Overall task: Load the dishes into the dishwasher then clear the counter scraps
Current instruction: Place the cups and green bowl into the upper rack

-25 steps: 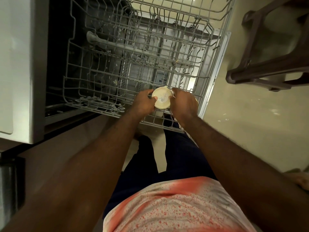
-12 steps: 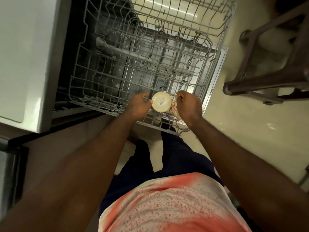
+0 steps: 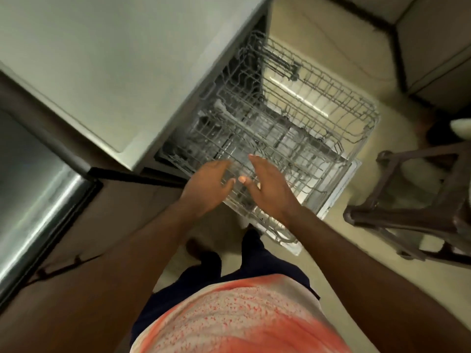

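The dishwasher rack (image 3: 293, 128) is pulled out over the open door (image 3: 351, 174), ahead of and below me. Its wires are so smeared by blur that I cannot tell whether any dish sits among them. My left hand (image 3: 206, 189) and right hand (image 3: 270, 187) hover side by side over its near corner, fingers straight and loosely spread, holding nothing. I cannot tell if they touch the wires. At right, a dark stool (image 3: 407, 215) is cut off by the edge.
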